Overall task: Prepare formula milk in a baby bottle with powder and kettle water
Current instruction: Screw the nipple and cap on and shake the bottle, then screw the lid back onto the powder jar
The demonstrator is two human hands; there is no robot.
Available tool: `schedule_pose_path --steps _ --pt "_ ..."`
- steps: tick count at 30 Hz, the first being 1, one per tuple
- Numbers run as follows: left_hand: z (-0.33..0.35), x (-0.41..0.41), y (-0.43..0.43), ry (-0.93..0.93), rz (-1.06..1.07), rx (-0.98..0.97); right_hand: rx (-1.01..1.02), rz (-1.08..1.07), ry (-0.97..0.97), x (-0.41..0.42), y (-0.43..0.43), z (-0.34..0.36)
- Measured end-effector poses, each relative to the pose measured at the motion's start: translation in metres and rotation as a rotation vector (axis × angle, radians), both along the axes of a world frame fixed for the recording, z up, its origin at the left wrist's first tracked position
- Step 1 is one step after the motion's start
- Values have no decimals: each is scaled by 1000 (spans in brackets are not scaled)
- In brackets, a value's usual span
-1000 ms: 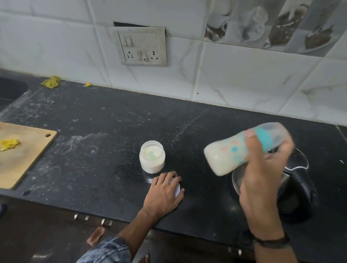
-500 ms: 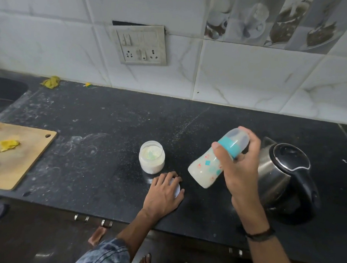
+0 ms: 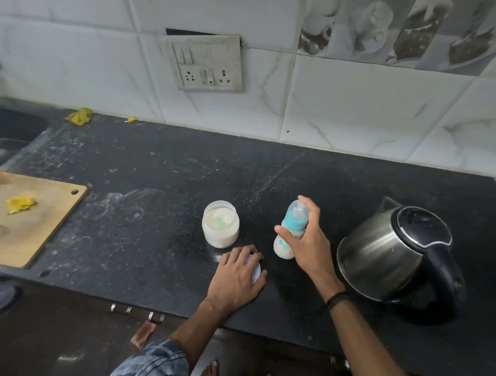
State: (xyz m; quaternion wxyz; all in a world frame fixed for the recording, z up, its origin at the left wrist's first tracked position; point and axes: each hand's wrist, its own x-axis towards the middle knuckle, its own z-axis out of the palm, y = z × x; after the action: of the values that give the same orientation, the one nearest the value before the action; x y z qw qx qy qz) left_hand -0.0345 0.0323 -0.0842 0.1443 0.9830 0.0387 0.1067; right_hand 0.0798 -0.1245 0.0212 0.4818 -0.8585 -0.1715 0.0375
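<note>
Black stone tabletop (image 3: 156, 169), dusted with white powder. Wooden cutting board (image 3: 40, 235) lies far out to the left of both grips, with a yellow scrap (image 3: 21, 204) on it.

Steel electric kettle (image 3: 386, 250), black lid and handle, stands just to the right of the right grip (image 3: 309, 244), apart from it.

Open powder jar (image 3: 220, 229), white powder inside, stands just beyond the left grip (image 3: 234, 275) and to the left of the right grip.

Baby bottle (image 3: 295, 218), with teal collar, clear cap and milky contents, is near upright in the right grip. The fingers wrap round its far side and the thumb lies across the near side. Its base is at tabletop level, but contact cannot be told.

The left grip lies palm-down with fingers loosely extended, resting on a white lid (image 3: 255, 269) flat on the tabletop, clasping nothing.
</note>
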Motion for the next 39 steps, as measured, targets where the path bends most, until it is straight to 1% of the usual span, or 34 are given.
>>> schedule_pose_path --steps 3,6,14,17,21,24,28,30,32,35,39 --pt "-1 -1 0 -13 2 3 -65 46 -40 4 3 -9" --pt "-1 0 0 -6 4 6 -89 63 -65 7 6 -17" --pt "-1 1 1 2 -8 8 -112 63 -34 9 7 -30" --pt "-3 1 1 -15 -6 23 -86 41 3 10 7 -33" --pt "-8 1 2 -31 -8 27 -21 3 99 12 6 -37" --pt "-10 1 2 -58 -17 16 2 -34 119 9 3 -39" --pt "-8 1 4 -69 -36 2 109 -182 88 -12 -3 -44" --pt "-5 -1 4 -81 -49 -11 176 -268 18 -29 -5 -46" --pt "-2 -2 3 -106 -40 -37 236 -301 -51 -46 -6 -47" --pt "5 -5 3 -136 2 -102 259 -265 -65 -64 -8 -46" --pt "14 -11 -1 -181 36 -169 184 -159 88 -75 -11 -50"
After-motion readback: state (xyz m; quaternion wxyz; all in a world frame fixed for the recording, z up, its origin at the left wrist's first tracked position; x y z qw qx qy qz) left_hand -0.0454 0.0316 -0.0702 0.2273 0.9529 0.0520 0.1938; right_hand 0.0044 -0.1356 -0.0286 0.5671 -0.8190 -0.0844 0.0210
